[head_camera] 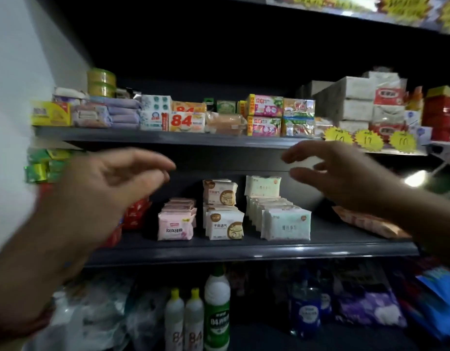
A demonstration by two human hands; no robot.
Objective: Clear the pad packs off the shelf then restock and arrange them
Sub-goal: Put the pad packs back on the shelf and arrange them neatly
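Note:
On the dark middle shelf (pixel 244 249) stand three rows of pad packs: pink packs (pixel 175 225) on the left, white-and-brown packs (pixel 224 225) stacked two high in the centre, and pale green-white packs (pixel 286 224) on the right. My left hand (pixel 107 193) hovers in front of the shelf at the left, fingers loosely curved, holding nothing. My right hand (pixel 345 178) is raised at the right, fingers extended toward the packs, also empty. Neither hand touches a pack. Red packs (pixel 136 214) sit partly hidden behind my left hand.
The upper shelf (pixel 168 138) carries soap boxes, tissue packs and yellow price tags (pixel 368 140). Below stand white bleach bottles (pixel 193 317), a green-label bottle (pixel 217 310) and a blue bottle (pixel 306 310). An orange-pink pack (pixel 365 221) lies flat at the middle shelf's right.

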